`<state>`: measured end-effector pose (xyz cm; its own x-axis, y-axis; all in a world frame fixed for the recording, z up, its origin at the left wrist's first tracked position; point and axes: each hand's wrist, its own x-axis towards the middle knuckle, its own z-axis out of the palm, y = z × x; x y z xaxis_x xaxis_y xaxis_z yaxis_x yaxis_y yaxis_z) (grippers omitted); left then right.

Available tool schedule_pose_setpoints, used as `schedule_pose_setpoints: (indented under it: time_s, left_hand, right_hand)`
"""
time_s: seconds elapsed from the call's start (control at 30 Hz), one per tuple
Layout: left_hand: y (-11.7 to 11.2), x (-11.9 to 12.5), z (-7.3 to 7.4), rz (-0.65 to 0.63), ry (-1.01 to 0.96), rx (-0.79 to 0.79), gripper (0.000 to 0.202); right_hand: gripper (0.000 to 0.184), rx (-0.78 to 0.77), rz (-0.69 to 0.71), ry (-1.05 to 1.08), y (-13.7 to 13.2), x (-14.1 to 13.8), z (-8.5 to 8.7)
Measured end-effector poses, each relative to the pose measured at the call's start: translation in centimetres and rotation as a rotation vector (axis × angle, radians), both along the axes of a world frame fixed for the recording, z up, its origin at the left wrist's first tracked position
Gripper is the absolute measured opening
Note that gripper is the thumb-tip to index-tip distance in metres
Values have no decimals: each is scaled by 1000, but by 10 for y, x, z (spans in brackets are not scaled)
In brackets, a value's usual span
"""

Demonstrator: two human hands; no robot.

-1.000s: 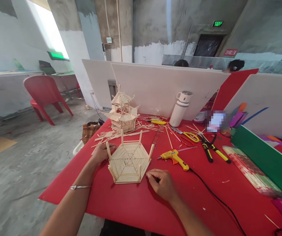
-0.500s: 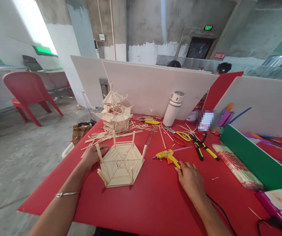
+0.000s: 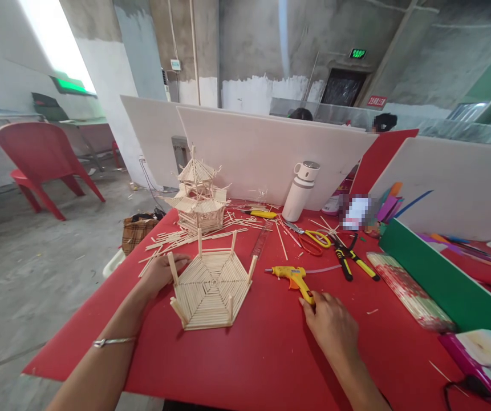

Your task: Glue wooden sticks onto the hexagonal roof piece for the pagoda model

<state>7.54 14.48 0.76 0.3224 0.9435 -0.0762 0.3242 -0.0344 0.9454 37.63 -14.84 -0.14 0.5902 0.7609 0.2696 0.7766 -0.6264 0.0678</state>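
Observation:
A hexagonal wooden-stick platform (image 3: 215,291) with short upright posts at its corners lies on the red tabletop. My left hand (image 3: 159,275) grips its left edge by a corner post, which partly hides the fingers. To the right, my right hand (image 3: 333,322) is closed round the lower handle of a yellow hot glue gun (image 3: 290,275). The gun's nozzle points left toward the platform, with a clear glue stick coming out of its back. Behind the platform stands a tiered stick pagoda (image 3: 200,200) among loose sticks (image 3: 177,242).
A white thermos (image 3: 300,194), scissors (image 3: 313,237), yellow-and-black pliers (image 3: 352,262) and a clear ruler (image 3: 262,240) lie or stand toward the back. Bundled sticks (image 3: 410,291) are on the right beside a green board (image 3: 446,279). White partitions (image 3: 249,154) close off the back.
My right hand and the glue gun have shifted slightly down, and the gun's body lies more level. My left hand and the platform stay together with little change. The view has turned slightly.

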Motion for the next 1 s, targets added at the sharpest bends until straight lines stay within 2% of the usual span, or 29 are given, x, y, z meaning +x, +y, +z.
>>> schedule_pose_setpoints:
  time_s: [0.2, 0.33, 0.43, 0.53, 0.7, 0.77, 0.87, 0.93, 1.0]
  left_hand:
    - [-3, 0, 3, -40, 15, 65, 44]
    - [-3, 0, 2, -45, -4, 26, 49]
    - [1, -2, -2, -50, -15, -32, 56]
    - [6, -3, -5, -64, -4, -57, 59]
    - [2, 0, 2, -81, 38, -22, 57]
    - [-2, 2, 7, -85, 37, 2, 56]
    - [-8, 4, 13, -86, 34, 22, 56]
    - [-11, 5, 18, -92, 41, 21, 56]
    - [-13, 6, 21, -95, 43, 26, 55]
  right_hand:
    - [28, 16, -38, -23, -25, -25, -9]
    - [31, 7, -25, 19, -38, -49, -15]
    - [34, -38, -24, 82, -43, -61, -11]
    - [36, -86, -70, 114, -40, -52, -3]
    - [36, -102, -136, 71, -23, -6, 11]
    - [38, -83, -133, 41, -13, 4, 18]
    - [40, 83, 10, 126, 9, 0, 26]
    - [40, 217, 221, 355, 31, -12, 28]
    - [44, 281, 392, 648, 55, -26, 26]
